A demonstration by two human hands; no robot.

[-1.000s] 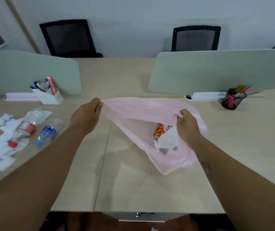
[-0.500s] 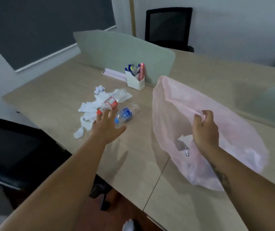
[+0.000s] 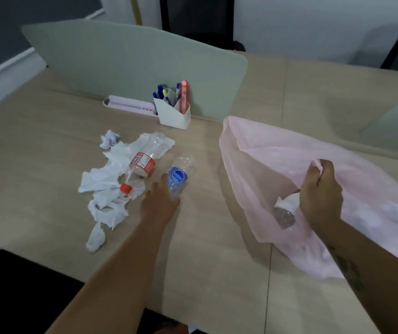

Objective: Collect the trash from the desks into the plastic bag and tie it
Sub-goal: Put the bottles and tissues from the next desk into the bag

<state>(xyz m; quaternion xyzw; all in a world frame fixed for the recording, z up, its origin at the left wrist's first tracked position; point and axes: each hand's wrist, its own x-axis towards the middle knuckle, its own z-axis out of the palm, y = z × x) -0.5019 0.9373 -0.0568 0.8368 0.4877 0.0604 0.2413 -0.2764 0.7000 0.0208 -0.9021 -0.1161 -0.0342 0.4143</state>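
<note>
Blue-label bottle [image 3: 178, 176], red-label bottle [image 3: 143, 162], pink bag [image 3: 260, 155]

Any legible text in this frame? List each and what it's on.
On the blue-label bottle: white lettering on a round blue label, too blurred to read.
On the red-label bottle: small print on the red and white label, too small to read.
Nothing else shows visible text.
</note>
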